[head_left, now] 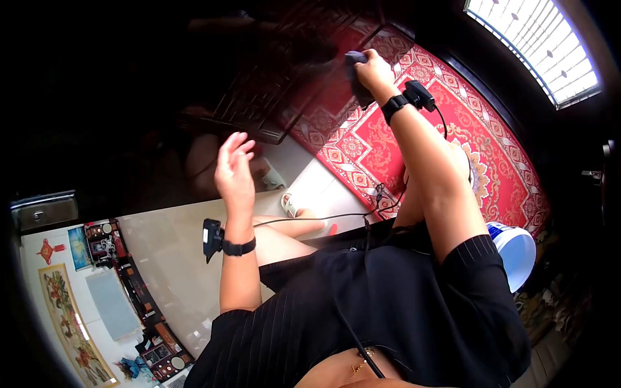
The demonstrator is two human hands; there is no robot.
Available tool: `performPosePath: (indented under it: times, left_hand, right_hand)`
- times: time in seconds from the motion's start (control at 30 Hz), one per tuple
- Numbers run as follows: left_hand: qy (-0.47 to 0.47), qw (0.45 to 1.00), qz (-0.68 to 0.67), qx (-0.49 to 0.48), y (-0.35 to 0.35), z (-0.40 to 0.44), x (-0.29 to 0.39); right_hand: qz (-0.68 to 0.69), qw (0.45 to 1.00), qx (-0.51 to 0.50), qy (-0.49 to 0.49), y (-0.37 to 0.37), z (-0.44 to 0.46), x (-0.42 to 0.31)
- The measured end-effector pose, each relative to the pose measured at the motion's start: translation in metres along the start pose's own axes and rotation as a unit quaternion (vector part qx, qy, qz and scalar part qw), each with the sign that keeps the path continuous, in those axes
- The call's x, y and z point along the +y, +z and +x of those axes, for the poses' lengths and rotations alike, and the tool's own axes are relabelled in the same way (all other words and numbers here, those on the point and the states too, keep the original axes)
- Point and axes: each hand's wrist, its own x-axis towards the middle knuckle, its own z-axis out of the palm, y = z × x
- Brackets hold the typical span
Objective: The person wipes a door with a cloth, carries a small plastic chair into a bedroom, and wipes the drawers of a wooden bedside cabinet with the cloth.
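Near a red rug (383, 143), the right hand (375, 71) is squeezing a cloth (357, 83) pointing toward its wrist. The left hand (234, 174) is holding nothing.

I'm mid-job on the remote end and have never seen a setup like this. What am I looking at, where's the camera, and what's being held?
There is no machine here: these are a person's own bare hands. The single picture comes from a camera worn on the head, looking forward and down, so the person's body fills the bottom. The right hand grips a dark grey cloth by a dark glossy panel; whether they touch is unclear. The left hand is open and holds nothing. Each wrist wears a strapped black box. On the floor lies a red patterned rug, and a bucket is at the person's right.
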Motion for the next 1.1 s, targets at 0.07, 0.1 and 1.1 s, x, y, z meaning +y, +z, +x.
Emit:
performPosePath:
  times: [0.07,0.1,1.1]
  left_hand:
    - [0.129,0.978,0.146,0.075,-0.011,-0.001,0.01]
    - [0.191,0.948,0.231,0.104,-0.014,0.0,0.016]
    - [0.322,0.895,0.271,0.147,-0.013,0.071,-0.054]
  right_hand:
    - [-0.01,1.0,0.017,0.024,0.005,0.017,0.014]
    - [-0.014,0.999,0.023,0.034,0.01,0.022,0.019]
    - [-0.206,0.977,0.047,-0.043,0.239,0.0,0.027]
